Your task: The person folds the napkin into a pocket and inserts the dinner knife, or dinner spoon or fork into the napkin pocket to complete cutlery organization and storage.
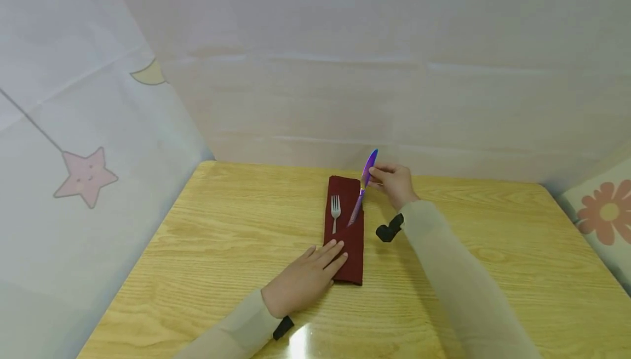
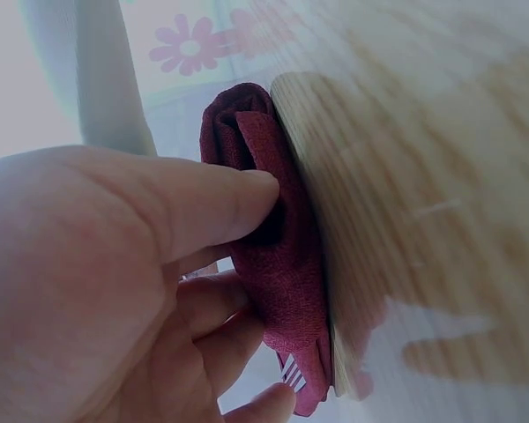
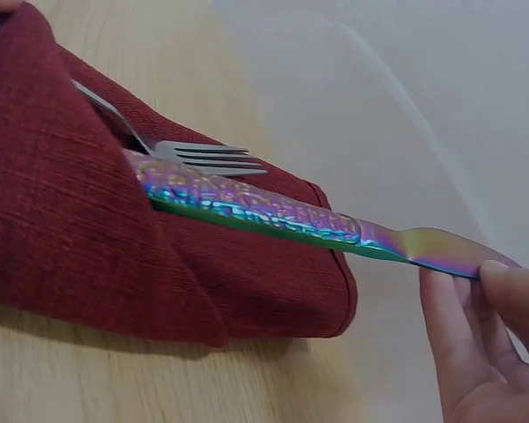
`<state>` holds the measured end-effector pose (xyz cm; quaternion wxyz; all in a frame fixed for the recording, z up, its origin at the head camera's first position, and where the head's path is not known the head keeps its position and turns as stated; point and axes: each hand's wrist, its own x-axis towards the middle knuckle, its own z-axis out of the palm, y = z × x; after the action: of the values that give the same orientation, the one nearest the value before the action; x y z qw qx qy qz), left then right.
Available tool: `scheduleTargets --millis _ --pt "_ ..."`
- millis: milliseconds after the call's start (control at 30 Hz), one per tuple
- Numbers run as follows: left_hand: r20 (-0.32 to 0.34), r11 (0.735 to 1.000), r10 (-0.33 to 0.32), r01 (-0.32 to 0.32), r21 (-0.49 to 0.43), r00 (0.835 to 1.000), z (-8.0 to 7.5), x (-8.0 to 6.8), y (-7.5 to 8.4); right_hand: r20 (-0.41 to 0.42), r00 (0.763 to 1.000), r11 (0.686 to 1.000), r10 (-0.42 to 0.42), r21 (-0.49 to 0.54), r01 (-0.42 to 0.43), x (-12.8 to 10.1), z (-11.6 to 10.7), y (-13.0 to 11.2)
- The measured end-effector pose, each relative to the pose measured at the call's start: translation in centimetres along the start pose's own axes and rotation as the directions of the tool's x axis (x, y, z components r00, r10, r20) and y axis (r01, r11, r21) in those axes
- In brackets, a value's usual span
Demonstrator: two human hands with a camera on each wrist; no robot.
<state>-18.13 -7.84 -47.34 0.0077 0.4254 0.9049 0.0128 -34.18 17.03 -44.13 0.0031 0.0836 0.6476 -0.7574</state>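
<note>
Plainly, the napkin (image 1: pixel 345 233) lay folded at the middle of the table (image 1: pixel 222 249), long side running from six to twelve o'clock, with a pocket across its lower half. A fork (image 1: pixel 335 212) stood in that pocket at the left, tines toward twelve.

The left hand (image 1: pixel 305 277) came in from seven o'clock and lay on the napkin's near left corner, fingers straight in the head view; the left wrist view showed the thumb (image 2: pixel 220 207) pressed against the cloth's folded edge, so it pinned the napkin more than it gripped it.

The right hand (image 1: pixel 394 183), out at one o'clock from the napkin, pinched the blade of a rainbow-tinted knife (image 1: pixel 362 189) between thumb and fingertips. The handle end sat inside the pocket just beside the fork, and the blade tilted up and away toward one o'clock.

Trouble looked possible in a few ways. A pinch on a smooth blade is a thin hold, and I judged the knife could twist or slip. Pushed at that slant, the handle could drag the pocket's edge or nudge the fork askew. With only light pressure at one corner, the napkin might slide or bunch toward six o'clock.
</note>
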Motion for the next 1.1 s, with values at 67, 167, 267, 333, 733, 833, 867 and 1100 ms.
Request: scheduleTargets --millis 67,167,267,333,733,833,867,1100 --pt "0.0 1.0 -0.004 0.004 -0.012 1.0 0.1 0.0 -0.1 0.023 0.999 0.999 0.024 -0.029 -0.023 0.0 0.2 0.3" --pt "0.001 1.0 -0.01 0.01 -0.015 1.0 0.2 0.1 -0.1 0.038 0.997 0.995 0.069 -0.071 -0.066 -0.1 0.4 0.9" --pt "0.003 1.0 -0.01 0.01 0.0 1.0 0.3 0.1 0.0 0.048 0.992 0.987 0.117 -0.111 -0.111 -0.2 0.5 1.4" --pt "0.004 1.0 -0.008 0.008 0.008 1.0 0.4 0.1 0.0 0.056 0.987 0.981 0.148 -0.134 -0.139 -0.4 0.6 1.7" --pt "-0.002 1.0 -0.003 0.003 0.017 1.0 0.5 0.1 -0.1 0.131 0.974 0.966 0.185 -0.206 -0.155 -1.6 0.9 2.4" --pt "0.0 1.0 -0.001 0.001 0.006 1.0 0.5 0.1 -0.2 0.156 0.968 0.961 0.195 -0.229 -0.156 -1.7 0.9 2.5" --pt "-0.001 1.0 0.0 0.0 0.004 1.0 0.5 0.1 -0.2 0.166 0.966 0.958 0.199 -0.239 -0.156 -1.7 1.0 2.6" --pt "-0.016 1.0 0.002 -0.002 0.004 1.0 0.7 0.1 -0.3 0.208 0.956 0.941 0.209 -0.308 -0.139 -2.1 1.4 2.9"
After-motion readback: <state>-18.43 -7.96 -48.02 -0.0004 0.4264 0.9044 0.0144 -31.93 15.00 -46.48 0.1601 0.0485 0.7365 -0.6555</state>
